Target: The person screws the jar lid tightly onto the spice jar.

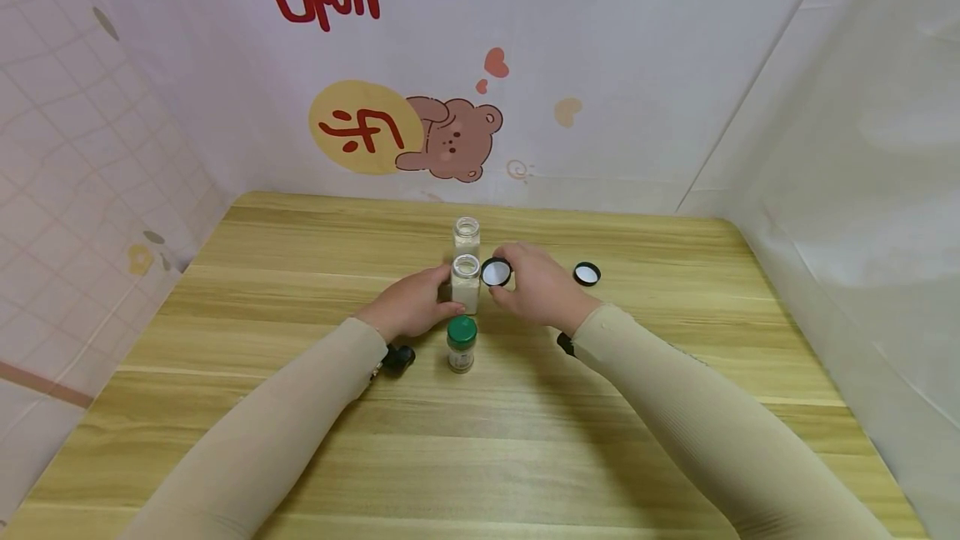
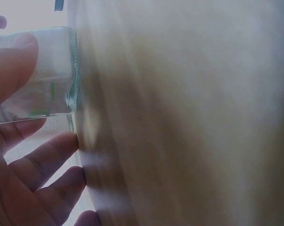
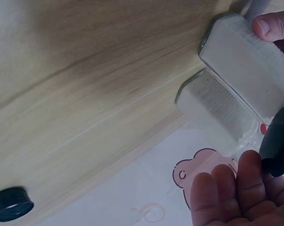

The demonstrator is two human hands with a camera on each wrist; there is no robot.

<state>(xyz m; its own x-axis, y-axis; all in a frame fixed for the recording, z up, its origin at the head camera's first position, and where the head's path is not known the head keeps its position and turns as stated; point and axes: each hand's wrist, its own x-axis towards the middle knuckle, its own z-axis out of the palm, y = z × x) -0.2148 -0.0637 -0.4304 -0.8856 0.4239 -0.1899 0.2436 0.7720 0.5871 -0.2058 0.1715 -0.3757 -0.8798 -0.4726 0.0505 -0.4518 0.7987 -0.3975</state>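
Note:
My left hand grips an open square glass jar of white powder between thumb and fingers. In the left wrist view the thumb lies across the glass jar, whose base is at the wooden tabletop. Just right of its mouth, my right hand pinches a round black lid, white inner face toward the head camera. Directly behind the gripped jar stands a second open glass jar, also holding pale powder; the right wrist view shows this second jar close beside the first.
Another black lid lies on the table to the right, white inside up. A small shaker with a green cap stands in front of the gripped jar. Behind the table hangs a white sheet with a printed bear.

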